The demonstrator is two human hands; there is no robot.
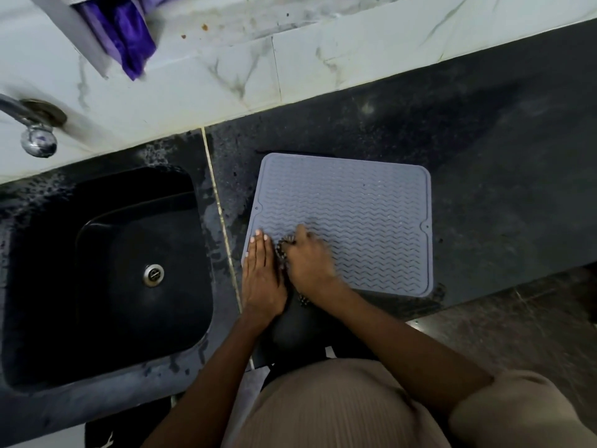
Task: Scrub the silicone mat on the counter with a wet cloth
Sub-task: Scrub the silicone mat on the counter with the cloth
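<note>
A grey silicone mat [355,208] with a wavy ribbed surface lies flat on the dark counter [484,156], just right of the sink. My left hand [260,273] rests flat with straight fingers on the mat's near left corner. Beside it my right hand [310,257] presses down on a dark speckled cloth [282,248] on the mat. Only small bits of the cloth show, at my fingertips and by my wrist; the hand is blurred.
A black sink [113,270] with a metal drain [153,275] sits left of the mat. A chrome tap [35,137] comes out of the white tiled wall [226,76]. Purple fabric [126,37] hangs at the top left. The counter's front edge runs just below the mat.
</note>
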